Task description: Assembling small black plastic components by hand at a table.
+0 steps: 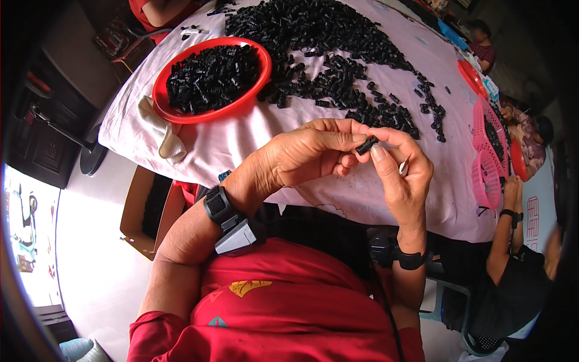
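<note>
Between my two hands is a small black cylindrical part (366,145), held above the near edge of the cloth-covered table. My left hand (307,152) pinches it from the left with thumb and forefinger. From the other side, the thumb and forefinger of my right hand (403,175) close on the same part. A thin, pale, pointed piece (403,167) sticks out from my right fingers; its kind is too small to make out. Past my hands, a red basin (263,79) is filled with similar black parts.
A large heap of black parts (319,30) spreads over the pink cloth (235,142). A whitish cloth (164,136) hangs beside the basin. Pink baskets (484,181) stand at the table's right side, where other people sit. An open cardboard box (137,208) is at the lower left.
</note>
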